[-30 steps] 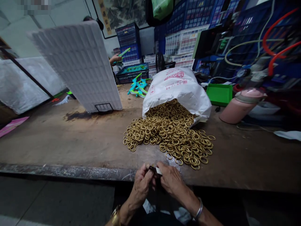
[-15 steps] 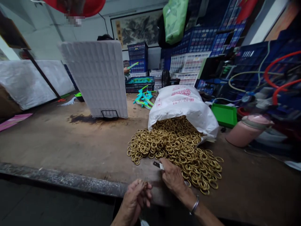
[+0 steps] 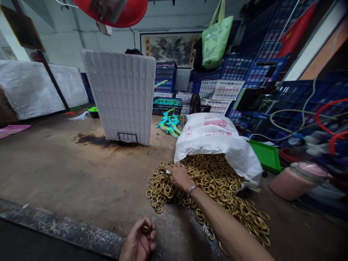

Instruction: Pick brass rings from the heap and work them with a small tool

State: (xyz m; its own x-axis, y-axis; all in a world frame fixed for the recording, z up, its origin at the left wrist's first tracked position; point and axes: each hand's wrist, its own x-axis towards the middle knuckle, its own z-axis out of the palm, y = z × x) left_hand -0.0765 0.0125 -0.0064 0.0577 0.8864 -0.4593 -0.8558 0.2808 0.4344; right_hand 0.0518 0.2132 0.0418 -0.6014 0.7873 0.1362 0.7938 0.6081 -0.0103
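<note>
My right hand (image 3: 178, 175) reaches over the left part of a heap of gold-coloured rings (image 3: 217, 183). Pinched in its fingers is a small knife (image 3: 165, 171) with a dark blade and a white part, pointing left. The heap spills from the mouth of a white woven sack (image 3: 214, 136) with red print, lying on its side. Near the table's front edge, my left hand (image 3: 140, 239) is palm up with fingers curled round a gold ring (image 3: 146, 229). How many rings it holds is hidden.
A pale ribbed panel (image 3: 122, 94) stands upright on the worktable (image 3: 54, 163), hiding most of a person (image 3: 133, 52). Turquoise-green plastic pieces (image 3: 170, 123) lie behind the sack. To the right are a green tray (image 3: 265, 156) and a pink bottle (image 3: 296, 181). Crates (image 3: 221, 90) are stacked behind.
My right hand has moved forward from the heap's near edge onto the rings, still with the knife. My left hand stays low, its fingers now more curled. The camera view has shifted.
</note>
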